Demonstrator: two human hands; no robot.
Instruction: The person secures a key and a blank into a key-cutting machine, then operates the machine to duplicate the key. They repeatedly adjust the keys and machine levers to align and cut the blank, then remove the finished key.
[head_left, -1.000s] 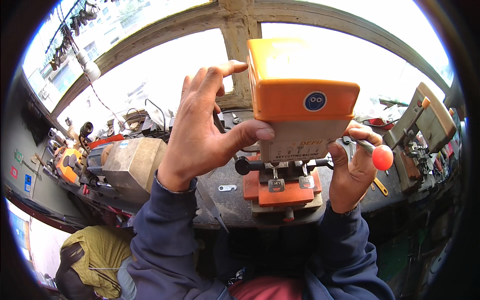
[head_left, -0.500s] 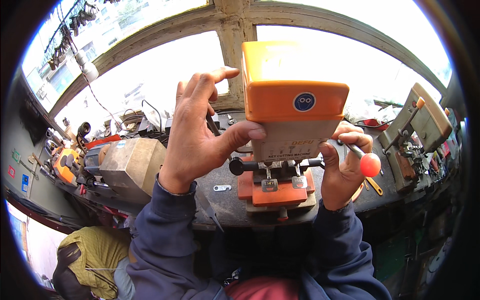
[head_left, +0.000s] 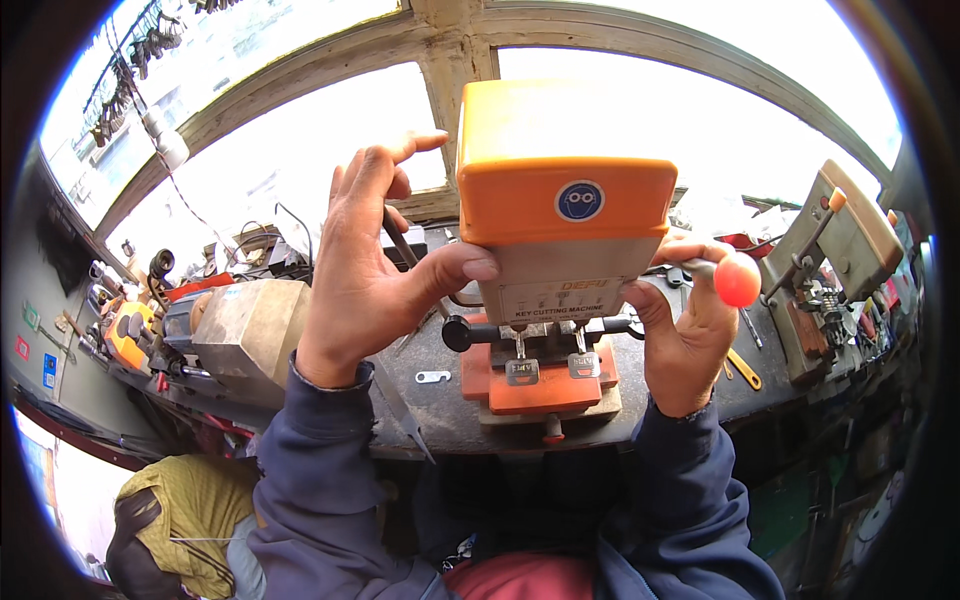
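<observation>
Grey, faceted housing (head_left: 257,328) sits at nine o'clock; left hand (head_left: 362,265) at ten, fingers spread, thumb at the smooth orange-topped machine (head_left: 520,215) at one; flat keys (head_left: 522,375) at five; right hand (head_left: 690,335) at three, fingers curled by a round red knob (head_left: 737,280), grip unclear.

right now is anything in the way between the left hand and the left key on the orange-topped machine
Yes: in this view, the black knob at the left of the machine lies between the left hand and the left key. Whether it blocks in depth cannot be told.
</observation>
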